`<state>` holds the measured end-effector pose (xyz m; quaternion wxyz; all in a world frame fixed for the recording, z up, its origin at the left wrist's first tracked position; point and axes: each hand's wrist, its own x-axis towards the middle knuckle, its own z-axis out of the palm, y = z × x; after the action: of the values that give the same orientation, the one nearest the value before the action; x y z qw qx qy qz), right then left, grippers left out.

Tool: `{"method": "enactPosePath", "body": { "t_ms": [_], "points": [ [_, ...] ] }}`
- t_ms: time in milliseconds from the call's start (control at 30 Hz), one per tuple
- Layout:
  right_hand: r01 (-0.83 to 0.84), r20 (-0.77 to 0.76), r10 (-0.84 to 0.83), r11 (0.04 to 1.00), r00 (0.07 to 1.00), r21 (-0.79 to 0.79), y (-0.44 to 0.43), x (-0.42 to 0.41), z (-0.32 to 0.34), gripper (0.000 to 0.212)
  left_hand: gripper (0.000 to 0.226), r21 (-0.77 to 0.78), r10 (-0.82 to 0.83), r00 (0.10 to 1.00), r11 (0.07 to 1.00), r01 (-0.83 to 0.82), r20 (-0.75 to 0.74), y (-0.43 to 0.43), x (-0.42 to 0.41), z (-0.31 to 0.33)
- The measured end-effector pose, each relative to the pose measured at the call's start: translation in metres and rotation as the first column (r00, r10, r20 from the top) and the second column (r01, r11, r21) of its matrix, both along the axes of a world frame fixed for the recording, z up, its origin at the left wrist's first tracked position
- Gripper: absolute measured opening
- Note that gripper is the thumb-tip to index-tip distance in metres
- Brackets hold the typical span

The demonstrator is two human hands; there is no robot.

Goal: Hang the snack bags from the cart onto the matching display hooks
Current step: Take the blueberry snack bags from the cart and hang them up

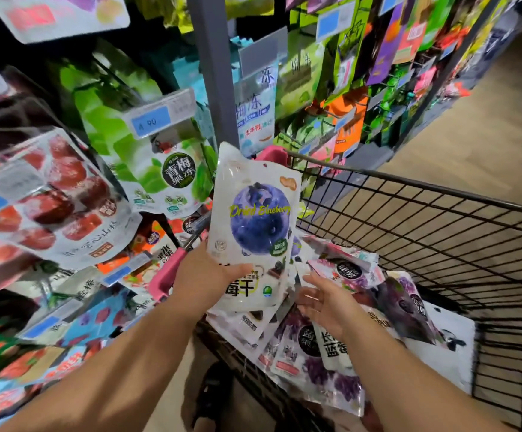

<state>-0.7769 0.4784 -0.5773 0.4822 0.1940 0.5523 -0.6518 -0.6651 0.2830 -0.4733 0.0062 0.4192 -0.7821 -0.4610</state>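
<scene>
My left hand [205,275] grips the lower left part of a white dried blueberry bag [255,219] and holds it upright above the cart, thumb across its front. More white bags seem stacked behind it in the same grip. My right hand [323,299] hovers palm up just right of the bag's bottom edge, fingers relaxed and holding nothing. Below both hands, several purple grape and blueberry snack bags [322,347] lie in the black wire cart [440,219].
Display hooks at left carry green plum jelly bags [160,169] and red hawthorn bags [51,201], with blue price tags [150,120] in front. A grey upright post [213,73] divides the racks. More hanging bags run along the back right beside a wooden floor [487,126].
</scene>
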Motion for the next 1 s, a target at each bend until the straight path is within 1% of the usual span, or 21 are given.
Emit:
{"method": "enactPosePath", "body": {
  "t_ms": [33, 100, 133, 200, 267, 367, 467, 567, 600, 633, 700, 767, 867, 933, 1000],
  "points": [
    [0.003, -0.022, -0.002, 0.998, 1.0, 0.068, -0.006, -0.001, -0.006, 0.016, 0.041, -0.042, -0.008, 1.0, 0.999, 0.008, 0.006, -0.004, 0.003, -0.001],
    [-0.007, -0.052, 0.017, 0.983, 0.999, 0.186, -0.019, -0.005, -0.023, 0.014, 0.041, -0.071, 0.003, 1.0, 0.997, -0.001, 0.028, -0.008, 0.009, -0.004],
    [-0.014, -0.059, 0.028, 0.973, 0.998, 0.229, -0.025, -0.007, -0.033, 0.014, 0.04, -0.082, 0.011, 0.999, 0.997, -0.008, 0.037, -0.01, 0.011, -0.005],
    [-0.017, -0.055, 0.033, 0.964, 0.998, 0.265, -0.038, -0.01, -0.048, 0.016, 0.037, -0.109, 0.021, 0.998, 0.994, -0.015, 0.056, -0.011, 0.012, -0.006],
    [-0.012, -0.003, 0.013, 0.971, 1.0, 0.237, -0.049, -0.01, -0.062, 0.017, 0.034, -0.113, 0.035, 0.997, 0.993, -0.027, 0.068, -0.013, 0.011, -0.005],
    [0.036, 0.082, -0.052, 0.983, 0.995, 0.181, -0.065, -0.01, -0.079, 0.023, 0.034, -0.062, 0.06, 0.997, 0.996, -0.057, 0.046, -0.015, 0.01, -0.007],
    [0.113, 0.081, -0.127, 0.981, 0.989, 0.159, -0.081, -0.011, -0.086, 0.028, 0.033, -0.062, 0.079, 0.996, 0.995, -0.077, 0.032, -0.016, 0.011, -0.01],
    [0.24, 0.105, -0.256, 0.96, 0.961, 0.148, -0.091, -0.013, -0.093, 0.037, 0.035, -0.053, 0.103, 0.995, 0.993, -0.102, 0.017, -0.015, 0.012, -0.011],
    [0.244, 0.104, -0.262, 0.956, 0.959, 0.16, -0.093, -0.015, -0.092, 0.039, 0.034, -0.049, 0.106, 0.994, 0.993, -0.106, 0.0, -0.015, 0.012, -0.013],
    [0.253, 0.104, -0.273, 0.952, 0.956, 0.171, -0.093, -0.019, -0.095, 0.036, 0.034, -0.042, 0.114, 0.993, 0.993, -0.115, -0.006, -0.016, 0.012, -0.015],
    [0.248, 0.083, -0.264, 0.955, 0.961, 0.16, -0.091, -0.026, -0.094, 0.024, 0.034, -0.046, 0.13, 0.991, 0.99, -0.13, -0.008, -0.017, 0.012, -0.017],
    [0.239, 0.062, -0.251, 0.959, 0.966, 0.153, -0.088, -0.032, -0.091, 0.023, 0.037, -0.059, 0.136, 0.991, 0.989, -0.136, 0.001, -0.018, 0.011, -0.018],
    [0.207, 0.024, -0.214, 0.964, 0.977, 0.169, -0.08, -0.032, -0.07, 0.01, 0.039, -0.081, 0.146, 0.989, 0.986, -0.145, 0.005, -0.017, 0.012, -0.016],
    [0.178, -0.002, -0.18, 0.968, 0.984, 0.177, -0.071, -0.03, -0.057, 0.011, 0.041, -0.068, 0.159, 0.987, 0.985, -0.158, 0.002, -0.015, 0.014, -0.016],
    [0.163, -0.047, -0.158, 0.975, 0.986, 0.153, -0.059, -0.027, -0.043, 0.018, 0.042, -0.053, 0.155, 0.988, 0.986, -0.156, -0.022, -0.013, 0.015, -0.014]
  ]
}}
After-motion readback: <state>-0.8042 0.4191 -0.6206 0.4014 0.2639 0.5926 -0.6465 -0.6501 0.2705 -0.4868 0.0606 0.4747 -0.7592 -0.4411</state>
